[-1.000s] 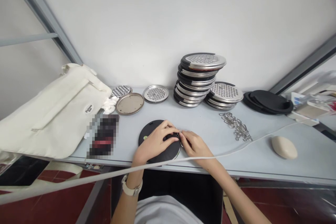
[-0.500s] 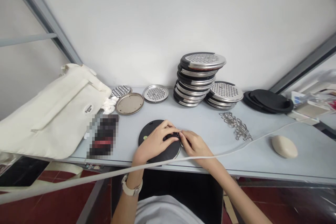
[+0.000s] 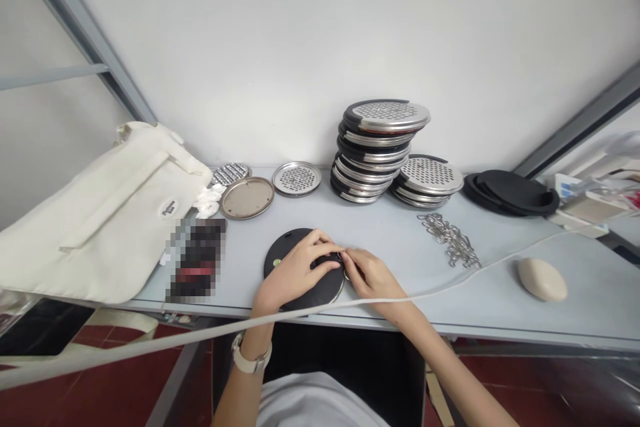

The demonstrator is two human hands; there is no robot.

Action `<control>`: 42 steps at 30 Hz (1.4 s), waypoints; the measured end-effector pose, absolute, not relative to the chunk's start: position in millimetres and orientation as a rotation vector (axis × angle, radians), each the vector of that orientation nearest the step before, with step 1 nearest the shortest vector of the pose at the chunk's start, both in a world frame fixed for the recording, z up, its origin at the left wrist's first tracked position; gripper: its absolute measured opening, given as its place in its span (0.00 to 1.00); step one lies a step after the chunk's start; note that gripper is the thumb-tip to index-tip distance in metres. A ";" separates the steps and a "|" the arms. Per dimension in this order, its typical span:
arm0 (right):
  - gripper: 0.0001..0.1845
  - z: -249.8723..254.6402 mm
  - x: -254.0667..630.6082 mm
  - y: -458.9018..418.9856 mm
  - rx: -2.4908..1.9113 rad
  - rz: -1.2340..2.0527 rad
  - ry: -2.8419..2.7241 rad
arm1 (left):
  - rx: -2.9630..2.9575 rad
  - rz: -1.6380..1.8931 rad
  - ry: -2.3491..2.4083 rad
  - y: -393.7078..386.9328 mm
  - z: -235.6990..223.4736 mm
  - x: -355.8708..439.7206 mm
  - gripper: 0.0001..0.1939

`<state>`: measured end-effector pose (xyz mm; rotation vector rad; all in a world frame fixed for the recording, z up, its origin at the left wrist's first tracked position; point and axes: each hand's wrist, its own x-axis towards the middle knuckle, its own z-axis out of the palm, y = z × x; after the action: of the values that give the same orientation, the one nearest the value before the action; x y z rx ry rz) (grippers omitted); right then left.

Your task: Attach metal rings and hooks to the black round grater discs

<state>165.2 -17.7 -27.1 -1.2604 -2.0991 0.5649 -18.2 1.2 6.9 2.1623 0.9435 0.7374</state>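
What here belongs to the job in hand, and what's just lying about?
Job in hand, likely:
black disc under the left hand, with the right hand at its edge
stacked perforated discs
loose metal discs
pile of metal links
black discs at right

Lying about, seemingly:
cream bag
crumpled white thing
beige rounded object
pixelated dark item

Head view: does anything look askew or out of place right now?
The tall stack of graters looks askew: it leans right, its upper part overhanging the base. A white cord also cuts oddly across the view, passing in front of both arms.
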 end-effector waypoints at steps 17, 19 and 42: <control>0.15 -26.7 164.4 -17.6 -1.273 0.573 -2.061 | 2.169 0.743 0.927 1.3 7.1 -17.9 0.14; 0.15 -26.7 164.2 -17.6 -1.270 0.566 -2.061 | 2.169 0.745 0.923 1.2 7.4 -18.1 0.14; 0.13 -28.3 164.9 -16.8 -1.290 0.535 -2.104 | 2.133 0.737 0.962 2.5 3.5 -16.6 0.12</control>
<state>164.9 -16.8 -28.3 -1.2900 -2.1036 0.5348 -16.6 2.5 3.5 2.1334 0.9616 0.7367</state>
